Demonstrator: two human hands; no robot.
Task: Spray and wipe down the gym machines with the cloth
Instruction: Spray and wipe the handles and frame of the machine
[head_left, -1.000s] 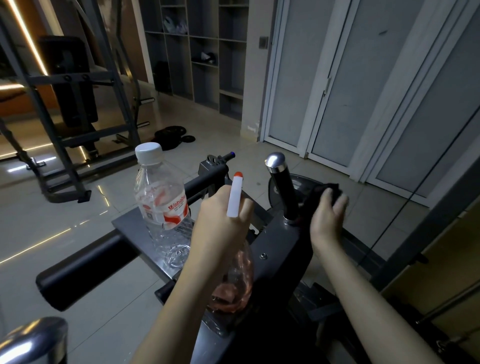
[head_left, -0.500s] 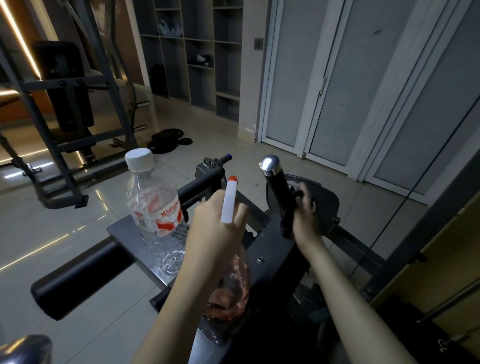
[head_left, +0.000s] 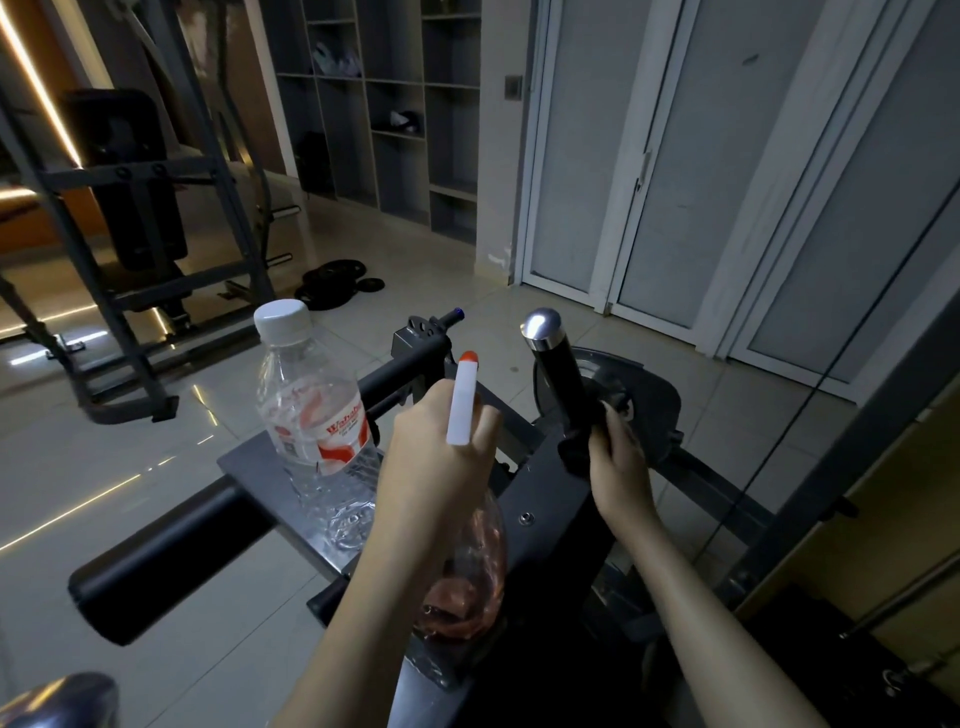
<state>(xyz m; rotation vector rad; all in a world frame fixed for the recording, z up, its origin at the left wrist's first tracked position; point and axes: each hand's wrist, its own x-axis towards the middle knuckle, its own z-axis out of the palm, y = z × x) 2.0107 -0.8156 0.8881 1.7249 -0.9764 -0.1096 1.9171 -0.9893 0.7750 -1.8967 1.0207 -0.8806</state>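
My left hand (head_left: 434, 457) grips the neck of a spray bottle (head_left: 470, 566) with a clear pinkish body and a white, orange-tipped head (head_left: 461, 400). My right hand (head_left: 615, 457) holds a dark cloth (head_left: 574, 454) wrapped around the base of the machine's upright black handle (head_left: 558, 374), which ends in a chrome cap. Most of the cloth is hidden by my fingers. The dark metal frame of the gym machine (head_left: 550, 514) lies under both hands.
A clear plastic water bottle (head_left: 317, 426) with a white cap stands on the machine's grey plate (head_left: 249, 462). A black padded roller (head_left: 166, 561) sticks out to the left. Another machine frame (head_left: 130, 249), weight plates (head_left: 337, 280) and shelves stand behind; white doors on the right.
My right hand with the cloth has moved from the right side of the handle onto the handle and slid down to its base. My left hand has kept hold of the spray bottle.
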